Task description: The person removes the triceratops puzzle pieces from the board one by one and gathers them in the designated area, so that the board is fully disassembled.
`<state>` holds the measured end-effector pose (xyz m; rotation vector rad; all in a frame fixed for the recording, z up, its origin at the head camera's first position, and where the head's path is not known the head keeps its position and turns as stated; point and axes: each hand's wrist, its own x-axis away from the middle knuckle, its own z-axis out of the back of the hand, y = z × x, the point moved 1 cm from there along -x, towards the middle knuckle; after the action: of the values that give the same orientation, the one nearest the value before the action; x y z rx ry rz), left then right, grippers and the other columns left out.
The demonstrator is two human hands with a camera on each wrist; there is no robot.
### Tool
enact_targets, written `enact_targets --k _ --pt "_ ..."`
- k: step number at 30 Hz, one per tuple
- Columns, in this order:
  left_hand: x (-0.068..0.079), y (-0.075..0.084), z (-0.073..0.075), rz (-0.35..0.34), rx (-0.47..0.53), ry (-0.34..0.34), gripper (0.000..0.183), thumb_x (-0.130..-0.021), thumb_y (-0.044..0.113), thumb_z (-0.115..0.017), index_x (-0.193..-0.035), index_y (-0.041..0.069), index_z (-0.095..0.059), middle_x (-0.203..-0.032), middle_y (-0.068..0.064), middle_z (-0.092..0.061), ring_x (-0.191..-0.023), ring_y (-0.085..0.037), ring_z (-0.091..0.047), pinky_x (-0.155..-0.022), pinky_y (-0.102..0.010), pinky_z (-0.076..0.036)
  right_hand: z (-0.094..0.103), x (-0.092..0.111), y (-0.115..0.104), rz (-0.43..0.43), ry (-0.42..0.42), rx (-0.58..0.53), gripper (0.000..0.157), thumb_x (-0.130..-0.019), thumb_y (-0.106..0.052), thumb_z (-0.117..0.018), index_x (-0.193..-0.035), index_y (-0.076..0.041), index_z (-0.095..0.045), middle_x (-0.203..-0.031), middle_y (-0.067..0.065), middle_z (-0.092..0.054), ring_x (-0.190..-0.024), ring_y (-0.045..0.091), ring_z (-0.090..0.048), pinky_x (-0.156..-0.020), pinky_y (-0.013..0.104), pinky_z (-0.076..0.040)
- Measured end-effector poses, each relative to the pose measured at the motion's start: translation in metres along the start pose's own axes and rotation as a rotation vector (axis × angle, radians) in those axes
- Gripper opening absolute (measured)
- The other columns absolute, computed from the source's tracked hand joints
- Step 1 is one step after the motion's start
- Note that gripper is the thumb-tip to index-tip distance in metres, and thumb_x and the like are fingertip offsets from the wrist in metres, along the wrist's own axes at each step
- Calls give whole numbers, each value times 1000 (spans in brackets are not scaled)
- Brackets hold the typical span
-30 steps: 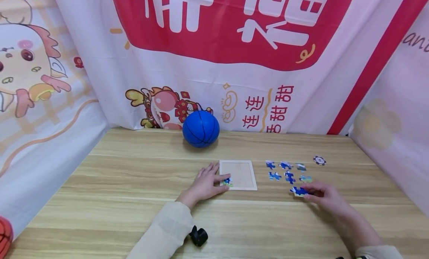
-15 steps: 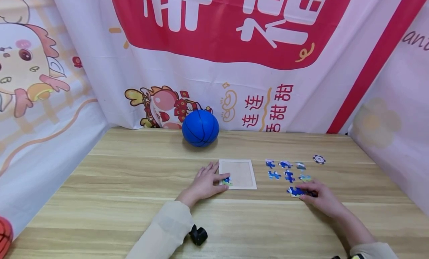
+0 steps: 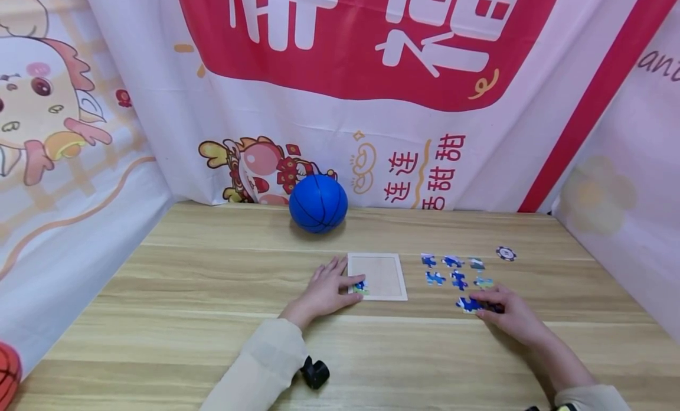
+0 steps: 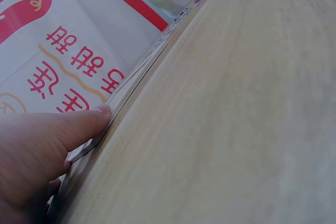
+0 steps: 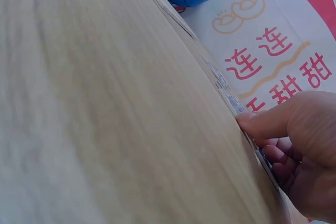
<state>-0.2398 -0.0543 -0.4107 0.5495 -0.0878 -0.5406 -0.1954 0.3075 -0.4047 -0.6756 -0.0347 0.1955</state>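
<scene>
My left hand (image 3: 326, 290) rests at the left side of a square wooden puzzle tray (image 3: 402, 278), fingers spread. Its thumb (image 4: 86, 127) lies along the tray's near edge in the left wrist view. A blue and green jigsaw piece (image 3: 359, 287) sits in the tray's near left corner, between thumb and index finger. To the right, my right hand (image 3: 512, 316) pinches a blue and white jigsaw piece (image 3: 468, 305) between thumb and index finger, low over the table. Something dark shows under its curled fingers. In the right wrist view the thumb (image 5: 257, 124) hides most of that piece.
Several loose jigsaw pieces (image 3: 458, 280) lie in rows between the tray and my right hand. A round chip (image 3: 506, 253) is behind them. A blue ball (image 3: 319, 204) stands near the back curtain, and a red ball (image 3: 7, 375) shows at the far left.
My right hand has shifted slightly left with the blue and white jigsaw piece, mostly in the first half second. The left hand and the tray have stayed in place.
</scene>
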Motion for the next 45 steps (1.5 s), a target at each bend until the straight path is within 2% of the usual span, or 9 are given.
enact_targets --k 6,14,17,20,29,35,39,42,45 --pt "0 -1 -1 3 -4 1 46 -82 43 -53 -123 23 -50 -140 -15 -17 -127 -31 -5 -98 -48 -3 7 -2 -7 2 -47 -73 41 -78 -21 -64 -114 -2 -55 -93 6 -53 -83 20 -47 -70 35 -39" --pt "0 -3 -2 -7 -10 19 46 -81 44 -53 -122 23 -51 -139 -14 -19 -127 -31 -7 -98 -48 -5 23 -8 -31 26 -70 -55 43 -80 -21 -62 -114 5 -52 -86 6 -56 -76 19 -51 -59 28 -44" --pt "-1 -3 -2 -9 -12 26 46 -81 44 -54 -122 23 -51 -139 -14 -19 -127 -31 -8 -98 -48 -5 25 -12 -41 5 -78 -65 47 -80 -28 -61 -117 0 -52 -88 5 -55 -78 19 -51 -59 29 -45" --pt "-1 -3 -2 -8 -11 32 46 -80 43 -55 -122 23 -51 -139 -15 -20 -127 -32 -8 -98 -48 -5 21 -18 -54 38 -84 -66 46 -81 -31 -60 -117 -3 -53 -89 5 -55 -78 19 -50 -60 30 -45" --pt "-2 -7 -1 -10 45 39 56 -78 46 -57 -127 21 -46 -139 -14 -20 -127 -31 -9 -99 -46 -6 -20 -45 -94 190 -126 -127 33 -81 -18 -61 -111 -3 -57 -84 2 -56 -77 18 -51 -67 32 -44" --pt "0 -15 7 20 34 59 54 -81 42 -55 -129 20 -44 -138 -19 -20 -126 -37 -8 -98 -49 -7 -42 -54 -130 202 -143 -172 31 -81 -12 -60 -109 1 -56 -83 3 -56 -77 18 -51 -67 31 -42" --pt "1 -21 9 60 4 49 50 -83 42 -51 -129 23 -43 -138 -19 -18 -126 -36 -6 -98 -49 -6 -60 -62 -136 195 -175 -191 33 -82 -13 -59 -112 0 -55 -85 4 -56 -79 19 -51 -66 31 -44" --pt "2 -22 9 71 -12 31 50 -83 44 -50 -129 25 -42 -139 -19 -16 -126 -35 -4 -98 -48 -5 -77 -73 -126 211 -202 -182 36 -82 -19 -60 -114 -4 -54 -87 1 -56 -80 16 -51 -67 30 -44" --pt "2 -22 9 73 -28 17 51 -83 46 -49 -130 27 -41 -140 -18 -14 -127 -34 -2 -99 -47 -4 -87 -75 -127 225 -206 -192 36 -81 -19 -61 -113 -3 -55 -87 0 -56 -81 15 -51 -71 30 -43"
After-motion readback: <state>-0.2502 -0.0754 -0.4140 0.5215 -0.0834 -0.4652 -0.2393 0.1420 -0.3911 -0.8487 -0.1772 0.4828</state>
